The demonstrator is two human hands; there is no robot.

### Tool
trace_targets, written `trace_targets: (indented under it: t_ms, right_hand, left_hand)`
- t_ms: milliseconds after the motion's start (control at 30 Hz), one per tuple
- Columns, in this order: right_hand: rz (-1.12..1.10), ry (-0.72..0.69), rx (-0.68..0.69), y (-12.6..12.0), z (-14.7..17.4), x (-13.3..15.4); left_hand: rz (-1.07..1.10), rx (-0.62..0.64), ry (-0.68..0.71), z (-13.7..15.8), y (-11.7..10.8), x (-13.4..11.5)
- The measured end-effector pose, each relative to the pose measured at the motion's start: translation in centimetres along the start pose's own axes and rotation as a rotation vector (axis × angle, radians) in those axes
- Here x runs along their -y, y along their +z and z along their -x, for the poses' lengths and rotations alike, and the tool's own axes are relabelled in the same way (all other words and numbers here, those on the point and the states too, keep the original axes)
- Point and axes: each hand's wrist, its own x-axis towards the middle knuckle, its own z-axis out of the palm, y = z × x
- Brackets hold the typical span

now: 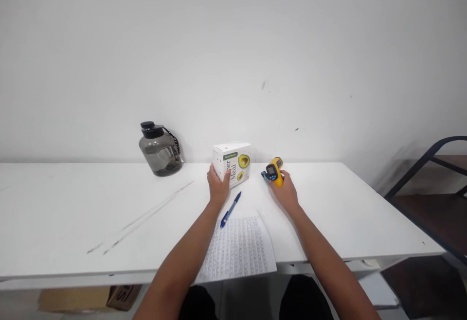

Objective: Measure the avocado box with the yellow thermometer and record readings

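Near the wall, a white box (239, 167) printed with avocados stands on the table, slightly tilted. My left hand (219, 188) grips its left edge, thumb on the printed face and fingers around the side. To the right, my right hand (286, 193) is closed around a yellow and black infrared thermometer (276, 169) with a small screen and blue buttons. Beside it, at my fingertips, is a small dark-blue item (265, 176) whose kind I cannot make out. A blue pen (230, 210) lies below the box, its lower end on a printed sheet (241, 249).
A grey water jug (160, 152) with a black lid leans near the wall on the left. The white table (109, 208) has dark scuff marks. A dark metal-framed rack (426, 203) stands off the right edge. Cardboard (76, 299) shows underneath.
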Motion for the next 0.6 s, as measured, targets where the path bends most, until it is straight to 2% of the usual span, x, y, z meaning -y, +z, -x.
trace_targets:
  t_ms: [133, 400, 600]
  right_hand:
    - [0.136, 0.124, -0.088, -1.2, -1.3, -1.1]
    - [0.514, 0.107, -0.027, -1.5, -2.4, -2.8]
    - [0.608, 0.074, -0.115, -0.7, -2.4, -3.6]
  left_hand:
    - [-0.060, -0.020, -0.052, -0.1, 0.0, -0.1]
    - [-0.058, -0.021, -0.039, 0.0, 0.3, 0.0]
    - [0.016, -0.002, -0.063, 0.1, 0.5, 0.2]
